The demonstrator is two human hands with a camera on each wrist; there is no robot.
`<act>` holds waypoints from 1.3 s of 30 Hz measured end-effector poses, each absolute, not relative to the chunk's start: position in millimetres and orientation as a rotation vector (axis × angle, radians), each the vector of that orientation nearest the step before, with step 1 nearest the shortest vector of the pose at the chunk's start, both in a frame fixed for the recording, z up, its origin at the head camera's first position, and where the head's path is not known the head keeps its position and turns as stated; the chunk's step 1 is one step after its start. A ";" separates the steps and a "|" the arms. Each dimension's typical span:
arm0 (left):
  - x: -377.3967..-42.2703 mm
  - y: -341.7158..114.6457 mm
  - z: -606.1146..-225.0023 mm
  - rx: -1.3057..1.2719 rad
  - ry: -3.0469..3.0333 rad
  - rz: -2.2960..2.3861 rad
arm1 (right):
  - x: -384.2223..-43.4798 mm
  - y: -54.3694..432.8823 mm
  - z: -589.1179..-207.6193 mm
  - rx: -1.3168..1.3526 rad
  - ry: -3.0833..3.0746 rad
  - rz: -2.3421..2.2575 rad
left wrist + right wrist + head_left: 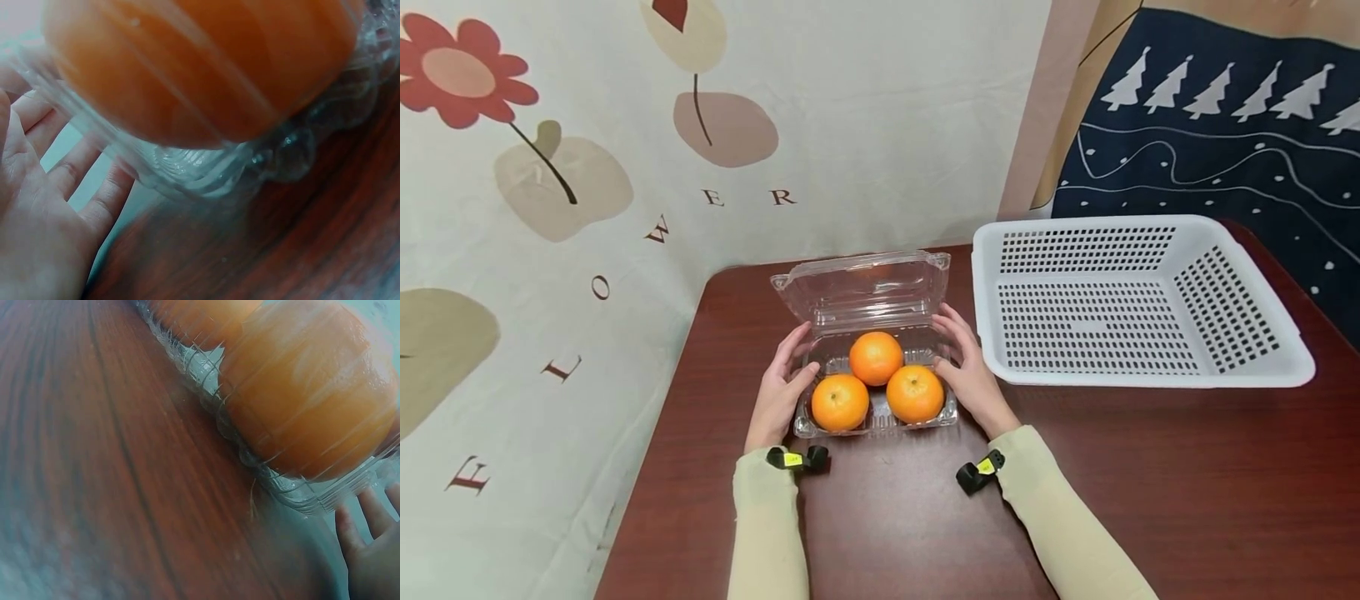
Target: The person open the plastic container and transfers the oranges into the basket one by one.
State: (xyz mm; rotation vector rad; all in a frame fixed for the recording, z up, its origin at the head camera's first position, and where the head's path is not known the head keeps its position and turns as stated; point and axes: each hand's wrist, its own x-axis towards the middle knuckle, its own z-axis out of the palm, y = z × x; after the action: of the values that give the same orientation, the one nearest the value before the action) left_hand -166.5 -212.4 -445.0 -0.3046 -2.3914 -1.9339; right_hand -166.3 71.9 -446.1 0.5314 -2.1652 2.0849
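Note:
A clear plastic clamshell container sits on the table in the head view, its lid raised at the back. Inside are three oranges: one at the back, one at front left and one at front right. My left hand holds the container's left side, thumb at the rim and fingers along the outer wall. On the opposite side, my right hand holds the wall the same way. Through the plastic, the left wrist view shows one orange up close; the right wrist view shows an orange beside my fingers.
To the right stands a white perforated plastic basket, close beside my right hand. The dark red-brown table meets a patterned cloth wall at the back and left. A navy cloth with white trees hangs behind the basket.

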 end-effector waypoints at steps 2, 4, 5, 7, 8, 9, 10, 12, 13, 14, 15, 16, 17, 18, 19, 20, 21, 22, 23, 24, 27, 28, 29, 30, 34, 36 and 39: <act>-166.3 -212.4 -444.9 -0.298 -2.395 -1.933 | -166.4 71.9 -446.2 0.519 -2.175 2.092; -166.1 -212.4 -444.8 -0.297 -2.395 -1.933 | -166.4 71.8 -445.6 0.502 -2.188 2.099; -166.0 -212.4 -444.7 -0.299 -2.395 -1.933 | -166.5 71.8 -445.6 0.494 -2.194 2.103; -165.8 -212.4 -444.6 -0.300 -2.395 -1.933 | -166.5 71.7 -445.5 0.481 -2.208 2.106; -165.9 -212.4 -444.5 -0.300 -2.394 -1.934 | -166.6 71.7 -445.4 0.477 -2.215 2.105; -166.0 -212.4 -444.4 -0.300 -2.395 -1.935 | -166.8 71.7 -445.4 0.473 -2.224 2.100; -166.2 -212.4 -444.4 -0.300 -2.395 -1.936 | -167.2 71.8 -445.7 0.471 -2.231 2.097; -166.6 -212.4 -444.4 -0.302 -2.391 -1.939 | -167.7 71.8 -446.1 0.469 -2.244 2.094; -166.8 -212.3 -444.3 -0.302 -2.389 -1.943 | -168.0 71.8 -446.2 0.467 -2.250 2.092; -167.0 -212.3 -444.3 -0.303 -2.389 -1.944 | -168.3 71.8 -446.4 0.466 -2.252 2.091; -167.2 -212.2 -444.3 -0.306 -2.388 -1.945 | -168.6 71.8 -446.5 0.465 -2.253 2.091; -167.2 -212.2 -444.3 -0.309 -2.385 -1.947 | -168.8 71.8 -446.6 0.463 -2.255 2.092; -167.2 -212.2 -444.4 -0.311 -2.383 -1.949 | -168.8 71.7 -446.6 0.460 -2.258 2.092; -167.2 -212.1 -444.4 -0.313 -2.381 -1.950 | -168.7 71.6 -446.6 0.459 -2.260 2.092; -167.2 -212.2 -444.4 -0.313 -2.378 -1.953 | -168.8 71.5 -446.6 0.456 -2.260 2.092; -167.4 -212.2 -444.5 -0.314 -2.376 -1.954 | -168.8 71.4 -446.6 0.453 -2.260 2.094; -167.4 -212.1 -444.6 -0.316 -2.373 -1.956 | -168.8 71.4 -446.6 0.453 -2.260 2.095; -167.4 -212.1 -444.7 -0.316 -2.370 -1.959 | -168.7 71.3 -446.6 0.452 -2.261 2.095; -167.4 -212.1 -444.8 -0.317 -2.365 -1.965 | -168.6 71.2 -446.6 0.454 -2.259 2.098; -167.5 -212.1 -444.9 -0.317 -2.361 -1.967 | -168.5 71.1 -446.6 0.457 -2.258 2.102; -167.7 -211.9 -445.4 -0.321 -2.348 -1.981 | -168.6 71.2 -446.5 0.467 -2.253 2.097; -167.7 -211.9 -445.7 -0.326 -2.344 -1.985 | -168.5 71.2 -446.4 0.469 -2.253 2.094; -167.8 -212.0 -446.1 -0.331 -2.338 -1.989 | -168.4 71.3 -446.3 0.471 -2.253 2.094; -167.9 -212.0 -446.4 -0.336 -2.333 -1.991 | -168.4 71.4 -446.3 0.472 -2.253 2.089; -168.6 -211.8 -447.9 -0.370 -2.303 -2.014 | -167.5 71.3 -446.4 0.470 -2.252 2.086; -168.9 -211.6 -448.2 -0.383 -2.292 -2.024 | -167.4 71.2 -446.7 0.470 -2.251 2.089; -169.5 -211.5 -448.8 -0.397 -2.282 -2.033 | -167.9 71.1 -447.4 0.482 -2.230 2.098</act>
State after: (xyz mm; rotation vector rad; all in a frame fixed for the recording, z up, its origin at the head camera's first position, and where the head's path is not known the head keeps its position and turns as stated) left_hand -169.5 -211.5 -448.8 -0.3967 -2.2825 -2.0330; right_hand -167.9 71.1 -447.4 0.4823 -2.2302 2.0977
